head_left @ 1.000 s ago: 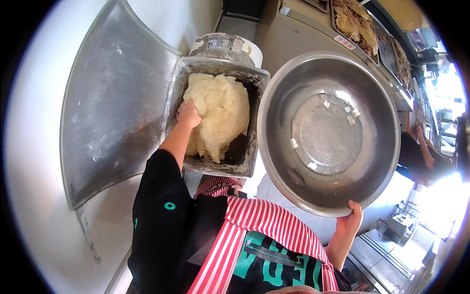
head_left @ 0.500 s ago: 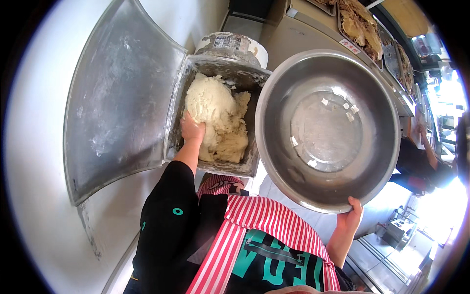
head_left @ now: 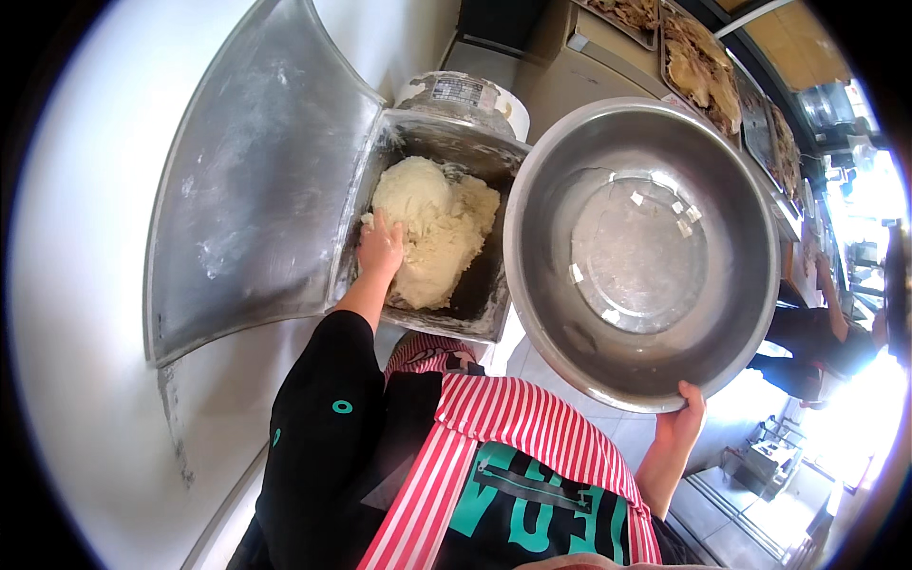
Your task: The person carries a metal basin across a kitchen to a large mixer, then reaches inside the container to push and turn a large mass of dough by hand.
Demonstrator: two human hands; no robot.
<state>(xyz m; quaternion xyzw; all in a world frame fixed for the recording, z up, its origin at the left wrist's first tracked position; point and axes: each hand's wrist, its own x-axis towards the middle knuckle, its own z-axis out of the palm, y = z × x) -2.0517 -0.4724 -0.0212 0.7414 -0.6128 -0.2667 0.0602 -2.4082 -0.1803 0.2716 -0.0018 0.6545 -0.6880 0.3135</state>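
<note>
A large lump of pale dough (head_left: 446,233) lies in an open rectangular metal bin (head_left: 496,294), whose inner walls carry white smears. My left hand (head_left: 381,249) rests on the dough's left side, its fingers spread on the surface. With my right hand (head_left: 682,418) I grip the near rim of a wide steel basin (head_left: 541,328), thumb showing over the edge and the other fingers partly hidden. The basin leans beside the bin's right edge and holds no dough. Small bright white patches show on its bottom.
A curved metal lid (head_left: 252,199) stands open left of the bin, near a white wall. Behind the bin is a round white tub (head_left: 508,109). Trays of brown food (head_left: 698,71) line a counter at the back right. Another person (head_left: 807,328) works at the far right.
My left hand has loosened from the dough's lower left edge and now lies spread on it. The dough has slumped and changed shape. My right hand still grips the basin.
</note>
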